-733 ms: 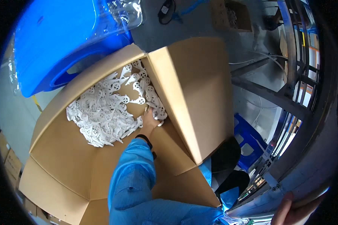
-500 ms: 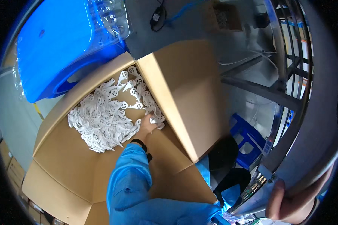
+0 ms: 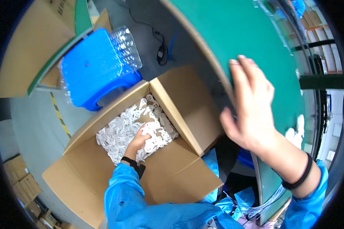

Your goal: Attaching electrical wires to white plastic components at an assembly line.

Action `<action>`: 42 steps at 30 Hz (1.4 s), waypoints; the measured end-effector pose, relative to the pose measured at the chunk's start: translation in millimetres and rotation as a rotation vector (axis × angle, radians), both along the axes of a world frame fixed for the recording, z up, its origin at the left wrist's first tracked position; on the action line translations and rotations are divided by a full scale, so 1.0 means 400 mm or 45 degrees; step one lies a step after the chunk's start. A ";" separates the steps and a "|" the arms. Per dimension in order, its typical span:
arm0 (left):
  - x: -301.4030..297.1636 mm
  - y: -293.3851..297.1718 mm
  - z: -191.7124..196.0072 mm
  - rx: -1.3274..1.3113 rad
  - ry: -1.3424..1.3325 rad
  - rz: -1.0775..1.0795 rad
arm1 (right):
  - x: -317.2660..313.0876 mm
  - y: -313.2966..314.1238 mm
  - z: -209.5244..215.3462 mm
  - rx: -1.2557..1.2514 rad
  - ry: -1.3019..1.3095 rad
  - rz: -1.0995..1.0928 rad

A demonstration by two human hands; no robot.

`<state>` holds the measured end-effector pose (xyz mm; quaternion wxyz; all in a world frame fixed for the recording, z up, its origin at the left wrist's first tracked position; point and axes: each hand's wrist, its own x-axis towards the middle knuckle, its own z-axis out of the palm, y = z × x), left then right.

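While the left hand (image 3: 138,140) reaches down into the open carton (image 3: 172,179), its fingers curl around a clump of white plastic parts (image 3: 122,129); holding some, it seems, though the fingertips are buried and the grasp cannot be confirmed. Parts fill the carton's far half, heaped against its back wall. Right hand (image 3: 252,110) lies flat and spread on the green table (image 3: 263,42) right of the carton, holding nothing. Judged progress: early, with the heap large and nothing lifted clear. Beyond the carton sits a blue stool (image 3: 91,72) with clear trays (image 3: 126,47). Carton bottom, part shapes and table underside are hard to make out.
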<state>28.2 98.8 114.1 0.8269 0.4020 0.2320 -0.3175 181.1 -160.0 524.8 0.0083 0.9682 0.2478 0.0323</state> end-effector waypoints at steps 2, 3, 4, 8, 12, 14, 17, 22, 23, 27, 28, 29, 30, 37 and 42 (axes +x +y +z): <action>0.011 0.033 0.092 0.073 -0.063 0.067 | -0.012 -0.009 -0.007 0.064 -0.065 -0.011; 0.021 0.037 0.134 0.091 -0.101 0.094 | -0.016 -0.015 -0.012 0.077 -0.073 -0.029; 0.037 0.036 0.208 0.098 -0.174 0.134 | -0.016 -0.016 -0.016 0.074 -0.080 -0.042; 0.080 -0.001 0.578 0.129 -0.466 0.281 | -0.110 -0.023 0.006 0.100 -0.405 -0.003; 0.080 -0.074 0.928 0.142 -0.785 0.327 | -0.394 -0.081 0.190 0.258 -0.156 0.276; 0.092 -0.179 1.085 0.140 -1.017 0.238 | -0.535 -0.166 0.263 0.418 -0.050 0.365; 0.153 -0.405 1.229 0.325 -1.460 -0.012 | -0.722 -0.320 0.310 0.434 0.096 0.217; 0.290 -0.770 1.215 0.967 -2.009 -0.232 | -0.978 -0.546 0.273 0.405 0.005 -0.313; 0.338 -0.797 1.174 1.184 -2.212 -0.210 | -1.023 -0.577 0.259 0.425 -0.058 -0.406; 0.359 -0.935 1.126 1.650 -2.192 -0.781 | -1.180 -0.704 0.185 0.623 -0.210 -0.858; 0.352 -0.961 1.122 1.645 -2.111 -0.894 | -1.202 -0.728 0.166 0.673 -0.310 -0.939; 0.347 -0.973 1.119 1.653 -2.012 -0.996 | -1.213 -0.753 0.152 0.744 -0.286 -1.030; 0.354 -0.979 1.126 1.706 -1.926 -1.096 | -1.215 -0.772 0.142 0.817 -0.264 -1.113; 0.254 -0.986 1.233 1.893 -1.893 -1.025 | -1.094 -0.844 0.098 0.981 -0.217 -1.342; 0.068 -0.978 1.251 1.482 -2.438 -0.544 | -1.027 -0.879 0.086 0.873 -0.032 -1.463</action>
